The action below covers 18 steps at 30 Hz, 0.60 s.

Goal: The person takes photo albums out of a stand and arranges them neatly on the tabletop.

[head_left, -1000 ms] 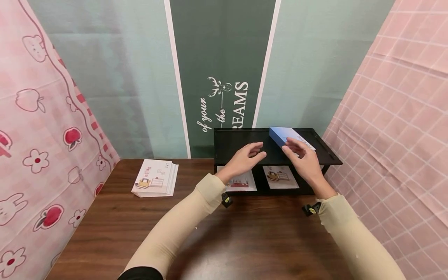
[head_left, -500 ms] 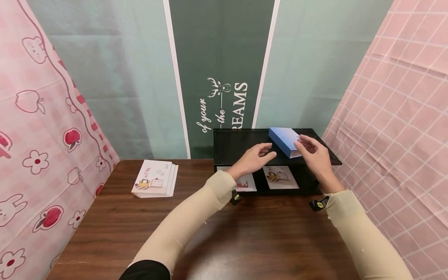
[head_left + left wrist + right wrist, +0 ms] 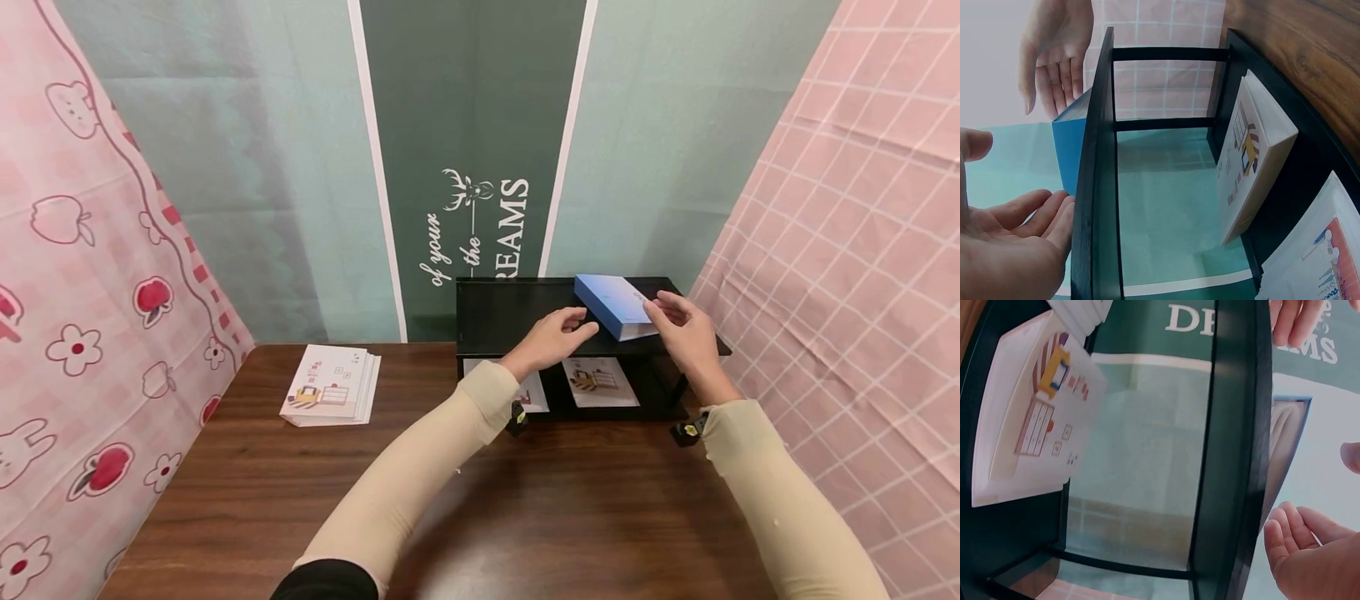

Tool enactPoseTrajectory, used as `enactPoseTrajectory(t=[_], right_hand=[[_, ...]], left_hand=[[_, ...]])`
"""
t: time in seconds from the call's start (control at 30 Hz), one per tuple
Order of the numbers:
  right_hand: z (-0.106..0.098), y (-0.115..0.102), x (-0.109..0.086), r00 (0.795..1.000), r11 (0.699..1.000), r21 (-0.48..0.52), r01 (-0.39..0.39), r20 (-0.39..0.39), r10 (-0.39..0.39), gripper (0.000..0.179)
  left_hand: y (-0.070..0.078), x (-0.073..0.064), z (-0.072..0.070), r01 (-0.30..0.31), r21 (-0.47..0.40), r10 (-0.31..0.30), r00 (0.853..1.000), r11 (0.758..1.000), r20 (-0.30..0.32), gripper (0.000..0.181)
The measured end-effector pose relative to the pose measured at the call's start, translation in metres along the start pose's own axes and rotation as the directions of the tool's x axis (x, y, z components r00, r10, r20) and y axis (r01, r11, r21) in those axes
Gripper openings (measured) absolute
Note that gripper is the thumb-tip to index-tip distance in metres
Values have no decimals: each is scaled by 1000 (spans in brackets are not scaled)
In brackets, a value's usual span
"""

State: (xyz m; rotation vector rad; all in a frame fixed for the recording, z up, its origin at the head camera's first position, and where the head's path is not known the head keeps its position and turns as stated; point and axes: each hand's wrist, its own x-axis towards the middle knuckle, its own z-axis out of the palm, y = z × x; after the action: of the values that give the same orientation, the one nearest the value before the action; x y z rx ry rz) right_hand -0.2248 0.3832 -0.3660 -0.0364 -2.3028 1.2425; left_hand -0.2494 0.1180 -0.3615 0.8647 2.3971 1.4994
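Leftward of the black shelf (image 3: pixel 502 310), well apart from it, lies a stack of white books (image 3: pixel 326 386). Above the shelf's upper board, the left hand (image 3: pixel 551 340) hangs loosely bent, gripping nothing, near the blue spine. Next, the blue book (image 3: pixel 611 302) lies askew on that board, toward the shelf's right end. It looks thick and hard-covered, so likely stiff and fairly light; the smooth cover may slip a little. Spine and opposite edge seem the best hold. Beyond, above the shelf's right part, the right hand (image 3: pixel 686 333) is likewise relaxed, grasping nothing; whether either touches the book, I cannot tell.
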Motion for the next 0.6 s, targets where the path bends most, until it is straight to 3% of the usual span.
enactPoseTrajectory(t=[0.33,0.6], right_hand=[[-5,12,9,999,998,-56,-37,8,38,64],[-6,21,16,997,992,-99,-72,3,73,67]], left_hand=[[-2,12,13,31,-8,-31,999,999,-11,62],[-1,19,15,37,24,-37,999,999,-19,61]])
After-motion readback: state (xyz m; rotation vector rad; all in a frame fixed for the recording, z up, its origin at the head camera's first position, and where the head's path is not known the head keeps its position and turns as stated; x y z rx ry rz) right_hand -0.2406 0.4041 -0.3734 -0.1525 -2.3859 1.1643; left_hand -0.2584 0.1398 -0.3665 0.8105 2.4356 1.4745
